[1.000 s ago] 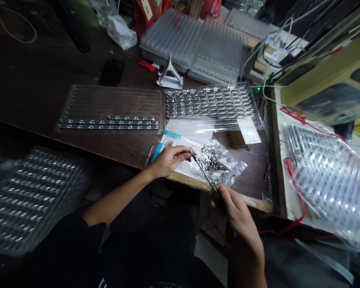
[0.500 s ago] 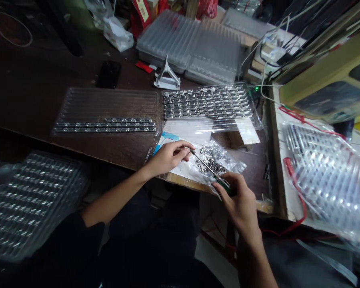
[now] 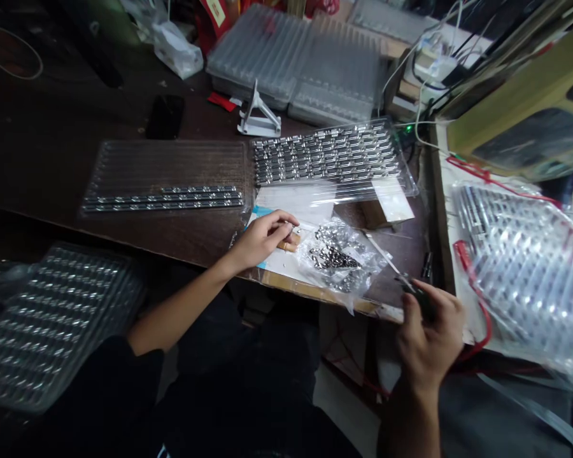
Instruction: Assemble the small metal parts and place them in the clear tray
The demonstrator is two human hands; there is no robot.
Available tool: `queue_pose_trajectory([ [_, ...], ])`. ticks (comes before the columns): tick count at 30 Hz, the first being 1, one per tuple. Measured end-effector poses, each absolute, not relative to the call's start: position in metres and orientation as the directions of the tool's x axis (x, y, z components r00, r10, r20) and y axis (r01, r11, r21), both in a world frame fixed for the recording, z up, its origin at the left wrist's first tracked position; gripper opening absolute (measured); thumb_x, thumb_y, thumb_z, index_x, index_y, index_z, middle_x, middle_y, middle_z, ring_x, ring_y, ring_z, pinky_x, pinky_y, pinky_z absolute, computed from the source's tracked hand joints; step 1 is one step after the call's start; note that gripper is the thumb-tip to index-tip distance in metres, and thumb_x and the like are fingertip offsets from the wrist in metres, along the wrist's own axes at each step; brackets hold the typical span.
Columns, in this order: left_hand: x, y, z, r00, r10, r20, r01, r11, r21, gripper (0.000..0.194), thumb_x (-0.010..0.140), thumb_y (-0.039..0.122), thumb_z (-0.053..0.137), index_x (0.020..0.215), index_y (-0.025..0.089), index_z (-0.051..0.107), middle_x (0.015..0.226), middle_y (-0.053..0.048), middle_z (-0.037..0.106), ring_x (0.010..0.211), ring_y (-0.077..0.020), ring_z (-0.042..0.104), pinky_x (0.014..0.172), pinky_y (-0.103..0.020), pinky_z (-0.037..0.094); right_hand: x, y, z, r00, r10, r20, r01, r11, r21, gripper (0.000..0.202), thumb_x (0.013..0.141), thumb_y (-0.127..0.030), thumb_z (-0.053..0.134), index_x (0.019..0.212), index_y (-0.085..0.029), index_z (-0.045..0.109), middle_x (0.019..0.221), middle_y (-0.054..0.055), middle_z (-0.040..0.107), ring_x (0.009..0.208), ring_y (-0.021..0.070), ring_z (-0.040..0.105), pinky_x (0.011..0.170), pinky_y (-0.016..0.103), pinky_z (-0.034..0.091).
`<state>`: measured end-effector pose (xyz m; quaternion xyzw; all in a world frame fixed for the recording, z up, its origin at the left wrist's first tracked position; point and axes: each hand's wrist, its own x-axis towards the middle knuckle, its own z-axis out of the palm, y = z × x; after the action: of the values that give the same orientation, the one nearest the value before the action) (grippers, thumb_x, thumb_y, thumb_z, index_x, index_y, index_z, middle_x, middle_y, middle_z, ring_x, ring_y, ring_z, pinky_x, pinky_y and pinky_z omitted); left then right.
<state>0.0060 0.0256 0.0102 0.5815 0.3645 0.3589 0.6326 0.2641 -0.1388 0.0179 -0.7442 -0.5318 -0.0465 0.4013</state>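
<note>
My right hand [image 3: 430, 337] grips a screwdriver [image 3: 382, 248] by its dark handle, the long thin shaft pointing up and left, to the right of the plastic bag. My left hand [image 3: 262, 238] rests over the white work surface [image 3: 286, 262], its thumb and fingers pinched together; whatever lies between the fingertips is too small to name. Just under those fingers shows a small wooden-coloured block [image 3: 289, 243]. Between my hands lies an open clear plastic bag [image 3: 358, 280] with a heap of small shiny metal parts [image 3: 332, 256].
Behind lie a clear tray [image 3: 172, 162] with a few rows of strip parts and a tray [image 3: 325, 156] filled with metal parts. A white stand [image 3: 259, 117], a phone [image 3: 165, 116] and stacked clear trays [image 3: 258, 54] stand farther back. More filled trays [image 3: 42, 324] sit lower left.
My right hand has swung right and toward me with the screwdriver, whose tip has left my left fingertips. My left hand stays near the same spot, and the small block now shows.
</note>
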Motion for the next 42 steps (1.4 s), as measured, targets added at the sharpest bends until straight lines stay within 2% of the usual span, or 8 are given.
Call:
queue_pose_trajectory([
  [5, 0.000, 0.025, 0.006, 0.510, 0.860, 0.018, -0.092, 0.034, 0.995, 0.021, 0.093, 0.033, 0.055, 0.102, 0.014, 0.059, 0.079, -0.003, 0.065, 0.078, -0.0140, 0.068, 0.075, -0.027, 0.059, 0.301, -0.148, -0.015, 0.583, 0.633, 0.509, 0.805, -0.365, -0.468, 0.031, 0.090, -0.036, 0.055, 0.104, -0.013, 0.072, 0.089, 0.012, 0.062, 0.094, 0.0312, 0.056, 0.089, 0.052, 0.044],
  [11, 0.006, 0.014, 0.009, 0.589, 0.803, 0.087, -0.100, -0.035, 0.994, 0.018, 0.097, 0.028, 0.049, 0.107, 0.016, 0.058, 0.083, -0.004, 0.065, 0.082, -0.0141, 0.066, 0.080, -0.029, 0.054, 0.269, -0.133, 0.002, 0.552, 0.608, 0.570, 0.818, -0.263, -0.511, 0.026, 0.086, -0.030, 0.063, 0.107, -0.016, 0.070, 0.107, 0.015, 0.063, 0.107, 0.0307, 0.058, 0.095, 0.050, 0.045],
  [13, 0.010, 0.007, 0.016, 0.623, 0.771, 0.132, -0.085, -0.101, 0.991, 0.018, 0.098, 0.026, 0.047, 0.107, 0.016, 0.058, 0.084, -0.004, 0.066, 0.082, -0.0144, 0.066, 0.081, -0.029, 0.053, 0.239, -0.119, 0.025, 0.487, 0.756, 0.437, 0.726, -0.072, -0.684, 0.017, 0.090, -0.028, 0.059, 0.098, -0.021, 0.072, 0.092, 0.008, 0.067, 0.088, 0.0234, 0.063, 0.082, 0.040, 0.051],
  [16, 0.014, -0.001, 0.028, 0.651, 0.731, 0.206, -0.053, -0.226, 0.973, 0.018, 0.099, 0.026, 0.046, 0.108, 0.017, 0.059, 0.090, -0.005, 0.067, 0.084, -0.0151, 0.065, 0.081, -0.029, 0.052, 0.200, -0.092, 0.051, 0.153, 0.978, 0.140, 0.512, 0.043, -0.858, 0.018, 0.090, -0.030, 0.060, 0.102, -0.025, 0.073, 0.093, 0.005, 0.071, 0.082, 0.0195, 0.065, 0.074, 0.034, 0.051],
  [23, 0.002, -0.005, 0.033, 0.640, 0.684, 0.349, 0.109, -0.531, 0.841, 0.018, 0.100, 0.024, 0.044, 0.107, 0.019, 0.059, 0.095, -0.005, 0.069, 0.092, -0.0175, 0.065, 0.091, -0.034, 0.047, 0.176, -0.049, 0.042, 0.072, 0.996, -0.050, 0.109, -0.058, -0.992, 0.016, 0.078, -0.038, 0.075, 0.081, -0.023, 0.076, 0.077, 0.003, 0.073, 0.072, 0.0186, 0.066, 0.070, 0.033, 0.054],
  [27, -0.004, -0.006, 0.020, 0.594, 0.730, 0.338, 0.104, -0.487, 0.867, 0.020, 0.100, 0.027, 0.046, 0.118, 0.022, 0.055, 0.108, -0.006, 0.067, 0.099, -0.0178, 0.066, 0.091, -0.033, 0.051, 0.172, -0.045, 0.035, 0.031, 0.994, -0.108, 0.012, -0.108, -0.994, 0.013, 0.074, -0.035, 0.078, 0.079, -0.023, 0.075, 0.075, 0.001, 0.073, 0.070, 0.0174, 0.067, 0.071, 0.033, 0.055],
  [34, -0.011, 0.016, 0.007, 0.422, 0.873, 0.245, 0.147, -0.332, 0.932, 0.016, 0.095, 0.028, 0.056, 0.107, 0.018, 0.057, 0.098, -0.006, 0.068, 0.089, -0.0159, 0.068, 0.079, -0.026, 0.054, 0.191, -0.030, 0.038, 0.065, 0.998, -0.026, 0.330, -0.046, -0.943, 0.013, 0.079, -0.033, 0.074, 0.081, -0.020, 0.069, 0.074, 0.001, 0.071, 0.066, 0.0149, 0.064, 0.064, 0.028, 0.050],
  [42, -0.017, 0.026, -0.006, 0.351, 0.908, 0.229, 0.304, -0.342, 0.889, 0.019, 0.092, 0.024, 0.058, 0.110, 0.017, 0.063, 0.104, -0.006, 0.071, 0.094, -0.0158, 0.067, 0.084, -0.025, 0.052, 0.198, 0.010, 0.046, -0.244, 0.970, 0.023, 0.676, 0.187, -0.712, 0.017, 0.089, -0.026, 0.059, 0.094, -0.020, 0.074, 0.088, 0.005, 0.077, 0.079, 0.0190, 0.070, 0.074, 0.031, 0.050],
])
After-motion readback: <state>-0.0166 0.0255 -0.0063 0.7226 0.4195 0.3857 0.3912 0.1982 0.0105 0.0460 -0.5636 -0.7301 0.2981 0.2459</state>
